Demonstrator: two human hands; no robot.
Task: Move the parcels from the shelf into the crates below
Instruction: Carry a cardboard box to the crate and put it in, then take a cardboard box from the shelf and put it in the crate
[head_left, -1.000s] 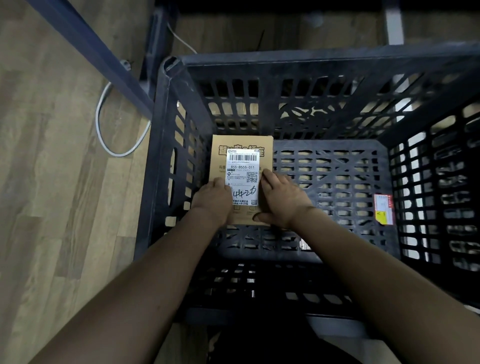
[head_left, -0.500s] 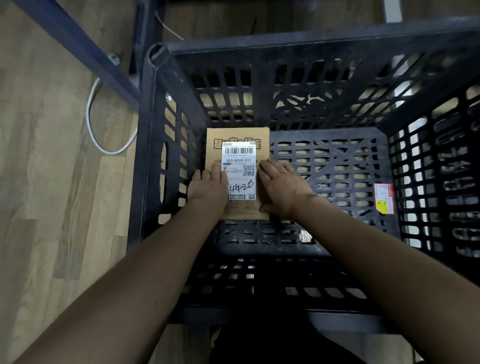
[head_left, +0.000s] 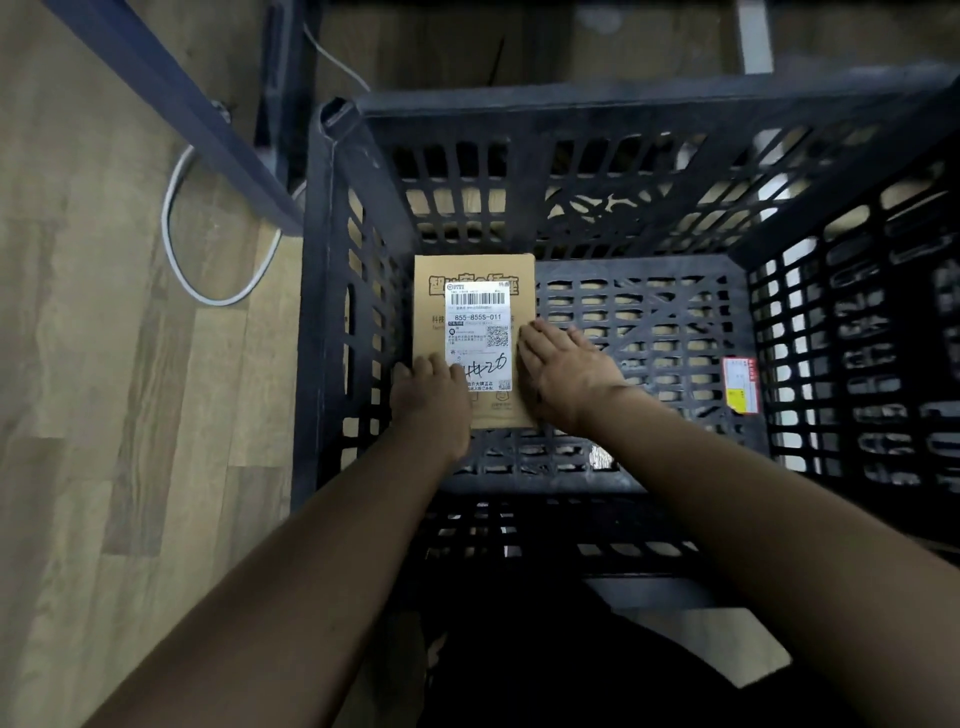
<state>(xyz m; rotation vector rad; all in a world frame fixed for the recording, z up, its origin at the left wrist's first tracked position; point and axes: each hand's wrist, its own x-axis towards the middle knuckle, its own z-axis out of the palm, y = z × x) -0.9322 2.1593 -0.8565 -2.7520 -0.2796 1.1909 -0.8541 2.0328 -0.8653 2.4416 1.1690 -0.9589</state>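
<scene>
In the black plastic crate (head_left: 332, 291), the flat brown cardboard parcel (head_left: 474, 270) points away; the left hand (head_left: 430, 402) and right hand (head_left: 563, 371) rest flat on it, gripping nothing.

Single head cam, looks steeply down into black crate (head_left: 332, 322), close over forearms.

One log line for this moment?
parcel: flat on crate floor, far-left corner | left hand: open, on it | right hand: open, on it
</scene>
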